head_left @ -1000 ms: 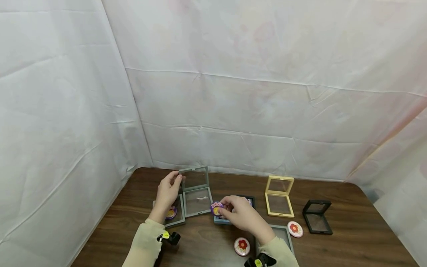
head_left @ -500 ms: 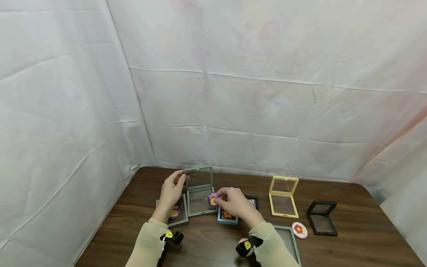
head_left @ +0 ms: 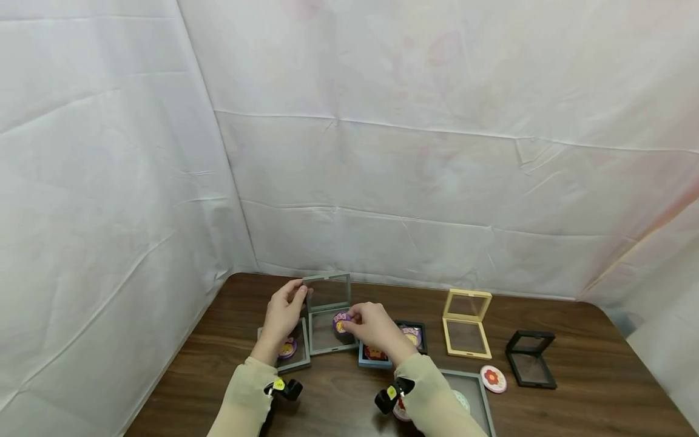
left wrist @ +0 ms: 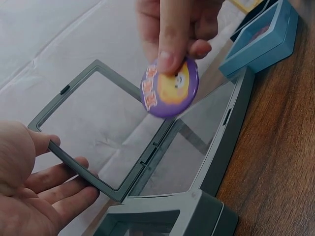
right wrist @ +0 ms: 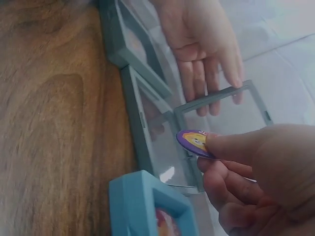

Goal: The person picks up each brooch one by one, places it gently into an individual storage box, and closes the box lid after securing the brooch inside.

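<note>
My left hand (head_left: 283, 312) pinches the raised lid of an open grey-green display frame (head_left: 333, 350), thumb on one side and fingers on the other. Between the thumb and fingers of my right hand (head_left: 374, 328) is a round purple button badge (left wrist: 170, 93) with a yellow cartoon face. That badge hangs tilted over the clear film of the frame's base, apart from it in the left wrist view. Beside my left wrist lies another grey-green frame (head_left: 295, 366), and a similar purple badge (head_left: 287, 348) shows in it, partly hidden by the arm.
A blue frame (head_left: 375, 364) and a black frame (head_left: 425, 343) sit near my right hand. Farther right stand an open yellow frame (head_left: 468, 354) and an open black frame (head_left: 537, 385). A flower badge (head_left: 493, 379) lies beside a grey frame (head_left: 483, 400). White cloth (head_left: 382, 182) hangs behind.
My right hand has carried the purple badge left, from above the blue frame to over the open grey-green frame's base. The left hand keeps holding the lid. The view has shifted slightly.
</note>
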Demonstrator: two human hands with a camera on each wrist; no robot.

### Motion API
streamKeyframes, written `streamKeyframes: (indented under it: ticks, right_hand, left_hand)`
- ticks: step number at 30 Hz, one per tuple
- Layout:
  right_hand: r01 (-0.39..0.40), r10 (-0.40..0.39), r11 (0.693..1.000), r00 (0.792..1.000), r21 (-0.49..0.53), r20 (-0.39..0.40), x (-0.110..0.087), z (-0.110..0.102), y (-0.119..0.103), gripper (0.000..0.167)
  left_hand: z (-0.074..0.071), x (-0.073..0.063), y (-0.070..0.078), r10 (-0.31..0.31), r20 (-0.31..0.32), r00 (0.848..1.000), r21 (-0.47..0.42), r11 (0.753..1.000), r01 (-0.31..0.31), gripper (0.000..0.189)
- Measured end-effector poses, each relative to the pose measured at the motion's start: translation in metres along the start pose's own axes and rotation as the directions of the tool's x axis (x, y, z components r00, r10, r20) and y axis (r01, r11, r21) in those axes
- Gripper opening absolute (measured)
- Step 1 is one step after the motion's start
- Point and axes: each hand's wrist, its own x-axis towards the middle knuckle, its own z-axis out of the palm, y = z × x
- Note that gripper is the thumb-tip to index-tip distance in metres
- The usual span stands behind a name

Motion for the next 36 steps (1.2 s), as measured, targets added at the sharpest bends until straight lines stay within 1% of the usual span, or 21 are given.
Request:
streamKeyframes:
  ticks: [5, 8, 12, 18, 21, 23, 32, 36]
  right_hand:
    - [-0.038, 0.038, 0.999, 0.999, -0.007, 0.003, 0.007, 0.007, 0.003, 0.013]
    - [-0.043, 0.043, 0.999, 0.999, -0.030, -0.009, 0.010, 0.012, 0.005, 0.017]
    - [-0.039, 0.039, 0.998, 0.999, -0.038, -0.012, 0.012, 0.015, 0.005, 0.024]
    - [-0.028, 0.029, 0.999, 0.999, -0.035, 0.016, 0.008, 0.014, 0.004, 0.043]
    - [-0.028, 0.030, 0.999, 0.999, -0.041, 0.035, 0.007, 0.014, 0.006, 0.049]
    - [-0.034, 0.036, 0.998, 0.998, -0.045, 0.043, 0.007, 0.014, 0.007, 0.049]
    - [0.016, -0.014, 0.999, 0.999, -0.040, 0.050, 0.008, 0.014, 0.011, 0.042]
    - [0.023, -0.020, 0.999, 0.998, -0.047, 0.057, 0.008, 0.014, 0.011, 0.044]
  left_hand:
    - [0.001, 0.000, 0.000, -0.009, -0.002, 1.000, 0.003, 1.000, 0.009, 0.037]
    - [0.001, 0.000, 0.001, -0.009, -0.005, 1.000, 0.003, 1.000, 0.009, 0.038]
    - [0.001, -0.001, 0.001, -0.010, -0.007, 1.000, 0.005, 1.000, 0.010, 0.039]
    - [0.002, -0.001, 0.002, -0.017, -0.010, 1.000, 0.005, 1.000, 0.017, 0.039]
    - [0.002, -0.001, 0.001, -0.023, -0.011, 1.000, 0.005, 1.000, 0.023, 0.039]
    - [0.002, -0.001, 0.001, -0.025, -0.011, 1.000, 0.001, 1.000, 0.025, 0.039]
    - [0.002, -0.001, 0.001, -0.019, -0.002, 1.000, 0.003, 1.000, 0.019, 0.040]
    - [0.002, -0.001, 0.001, -0.021, 0.000, 1.000, 0.006, 1.000, 0.021, 0.041]
